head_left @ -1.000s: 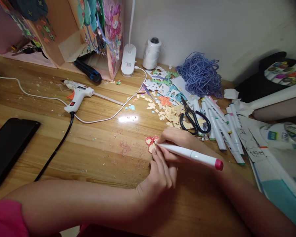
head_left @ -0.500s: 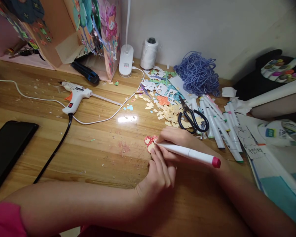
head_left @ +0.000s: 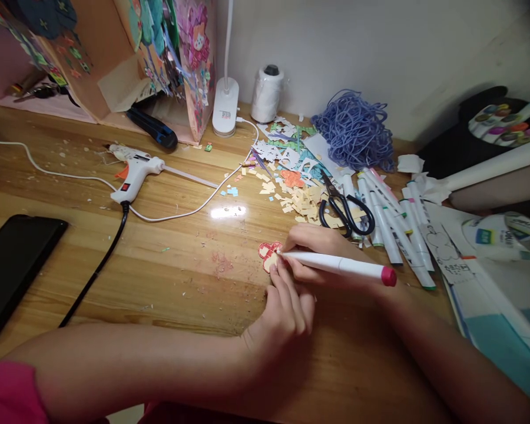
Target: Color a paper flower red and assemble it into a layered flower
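A: Hands?
B: Left hand (head_left: 287, 309): fingers together, a fingertip on the red-lined paper cutout (head_left: 265, 252). Right hand (head_left: 315, 238): pinching white marker (head_left: 353, 268), its tip at the cutout.
A: Cutout location?
B: On the desk (head_left: 172, 265), left of the scissors (head_left: 333, 192) and nearer.
A: Farther out?
B: Hot glue gun (head_left: 136, 174) well left of scissors; purple cord tangle (head_left: 353, 132) behind them.

Lamp base (head_left: 225, 105): print too small | paper sheet (head_left: 441, 244): handwriting illegible | clear-wrapped item (head_left: 486, 237): label unreadable
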`<state>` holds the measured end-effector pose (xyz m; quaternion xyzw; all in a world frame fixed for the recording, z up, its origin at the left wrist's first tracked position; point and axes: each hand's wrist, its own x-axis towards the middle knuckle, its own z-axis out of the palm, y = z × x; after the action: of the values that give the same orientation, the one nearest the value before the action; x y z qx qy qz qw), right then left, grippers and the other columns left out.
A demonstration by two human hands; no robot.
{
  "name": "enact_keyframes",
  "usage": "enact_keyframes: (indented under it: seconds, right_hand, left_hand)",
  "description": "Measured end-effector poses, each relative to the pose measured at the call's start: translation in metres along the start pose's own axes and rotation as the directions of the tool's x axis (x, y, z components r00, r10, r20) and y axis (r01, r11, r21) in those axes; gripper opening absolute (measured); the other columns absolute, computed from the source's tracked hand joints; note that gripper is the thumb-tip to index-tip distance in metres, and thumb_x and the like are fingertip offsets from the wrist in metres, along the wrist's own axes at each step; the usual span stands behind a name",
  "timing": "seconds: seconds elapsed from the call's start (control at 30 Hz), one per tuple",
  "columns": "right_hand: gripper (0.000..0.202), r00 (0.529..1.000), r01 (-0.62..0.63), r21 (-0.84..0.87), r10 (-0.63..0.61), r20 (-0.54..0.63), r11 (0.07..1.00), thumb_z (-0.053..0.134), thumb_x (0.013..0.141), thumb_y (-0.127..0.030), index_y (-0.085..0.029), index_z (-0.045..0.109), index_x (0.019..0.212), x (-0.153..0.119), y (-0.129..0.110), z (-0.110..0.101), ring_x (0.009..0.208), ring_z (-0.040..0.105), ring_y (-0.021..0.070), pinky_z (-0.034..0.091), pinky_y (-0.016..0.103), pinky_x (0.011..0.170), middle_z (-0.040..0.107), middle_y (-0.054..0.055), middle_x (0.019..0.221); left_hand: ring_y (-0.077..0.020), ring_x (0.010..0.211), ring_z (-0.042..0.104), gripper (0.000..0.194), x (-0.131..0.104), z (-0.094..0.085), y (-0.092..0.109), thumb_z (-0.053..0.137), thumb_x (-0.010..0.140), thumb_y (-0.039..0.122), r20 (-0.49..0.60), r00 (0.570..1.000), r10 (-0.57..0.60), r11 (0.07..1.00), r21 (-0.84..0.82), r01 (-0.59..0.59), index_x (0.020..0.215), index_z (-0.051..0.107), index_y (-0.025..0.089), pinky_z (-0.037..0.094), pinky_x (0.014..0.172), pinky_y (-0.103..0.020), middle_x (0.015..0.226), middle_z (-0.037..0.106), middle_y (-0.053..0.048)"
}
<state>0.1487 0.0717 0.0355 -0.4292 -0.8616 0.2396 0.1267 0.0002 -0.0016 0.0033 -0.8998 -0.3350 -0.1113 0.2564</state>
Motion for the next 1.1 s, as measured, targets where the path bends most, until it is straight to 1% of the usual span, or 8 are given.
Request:
enact_keyframes:
  seconds: [0.1,0.23,0.37,0.47,0.63,0.83,0.97,1.1]
  right_hand:
    - [0.008,1.0,-0.012,-0.005,0.011,-0.006,1.0,0.052,0.079,-0.023,-0.017,0.055,0.075,0.0001,0.0005,0.0005,0.065,0.05,0.0143,0.038,0.025,0.061,0.058,0.002,0.071]
    - [0.007,1.0,0.003,0.032,-0.003,0.009,0.999,0.054,0.077,-0.023,-0.017,0.056,0.076,-0.0003,0.0008,0.0014,0.066,0.051,0.0141,0.038,0.025,0.061,0.059,0.002,0.073]
    - [0.006,1.0,-0.004,0.022,0.004,-0.023,1.0,0.053,0.077,-0.021,-0.016,0.055,0.074,-0.0004,0.001,0.0013,0.064,0.051,0.0137,0.038,0.025,0.06,0.058,0.002,0.07]
    - [0.006,0.999,0.033,0.017,-0.033,-0.009,0.999,0.052,0.078,-0.022,-0.017,0.055,0.075,0.0006,0.0003,0.0023,0.064,0.05,0.0134,0.038,0.024,0.06,0.058,0.002,0.071]
    - [0.006,0.988,0.077,-0.061,-0.084,-0.128,0.995,0.049,0.077,-0.02,-0.018,0.053,0.073,0.0018,0.0,0.0065,0.063,0.048,0.0145,0.039,0.026,0.06,0.055,0.002,0.066]
    - [0.006,0.996,0.022,-0.031,-0.025,-0.086,0.999,0.049,0.077,-0.02,-0.017,0.055,0.076,0.0002,-0.0008,0.0066,0.064,0.05,0.0148,0.039,0.026,0.061,0.056,0.002,0.069]
    - [0.006,0.998,-0.013,-0.019,0.012,-0.056,1.0,0.05,0.076,-0.022,-0.018,0.055,0.076,-0.0004,-0.0016,0.0055,0.064,0.05,0.015,0.039,0.026,0.06,0.057,0.003,0.071]
    - [0.006,0.998,-0.008,-0.01,0.007,-0.063,1.0,0.05,0.076,-0.022,-0.018,0.055,0.077,-0.0005,-0.0025,0.0058,0.065,0.05,0.0152,0.039,0.026,0.061,0.056,0.002,0.07]
  left_hand:
    - [-0.0303,0.088,0.067,0.029,0.0004,-0.0009,-0.0001,0.053,0.088,0.028,0.013,1.0,0.001,1.0,-0.017,-0.001,0.091,0.062,0.002,0.05,0.06,-0.028,0.102,0.064,-0.026]
    - [-0.0306,0.088,0.067,0.031,-0.0004,-0.0028,-0.001,0.052,0.089,0.026,0.018,1.0,0.007,1.0,-0.013,-0.006,0.098,0.06,-0.002,0.051,0.06,-0.028,0.1,0.065,-0.027]
    - [-0.0316,0.089,0.067,0.023,-0.0013,-0.004,-0.0015,0.053,0.087,0.023,0.041,0.999,0.023,1.0,-0.017,-0.023,0.089,0.062,0.002,0.051,0.061,-0.028,0.103,0.064,-0.027]
    - [-0.0309,0.089,0.067,0.026,-0.0012,-0.0028,-0.0012,0.052,0.088,0.023,0.028,0.999,0.026,1.0,-0.011,-0.025,0.096,0.061,0.0,0.051,0.06,-0.027,0.101,0.065,-0.026]
    - [-0.03,0.087,0.068,0.027,-0.0006,-0.0006,-0.0007,0.051,0.089,0.03,-0.01,1.0,-0.009,1.0,-0.016,0.009,0.082,0.061,0.005,0.05,0.058,-0.027,0.099,0.065,-0.026]
    - [-0.0313,0.087,0.067,0.025,-0.0002,-0.001,-0.0005,0.055,0.087,0.027,-0.009,1.0,-0.014,1.0,-0.028,0.013,0.084,0.061,0.004,0.05,0.058,-0.027,0.1,0.065,-0.026]
    - [-0.0324,0.088,0.067,0.031,0.0005,-0.0007,-0.0007,0.056,0.086,0.025,-0.006,1.0,-0.012,0.999,-0.04,0.012,0.098,0.06,-0.004,0.05,0.058,-0.028,0.1,0.063,-0.029]
    - [-0.0319,0.088,0.067,0.029,-0.0002,-0.0009,-0.0003,0.054,0.087,0.028,-0.008,1.0,-0.003,1.0,-0.021,0.002,0.091,0.062,0.0,0.05,0.059,-0.028,0.1,0.065,-0.027]
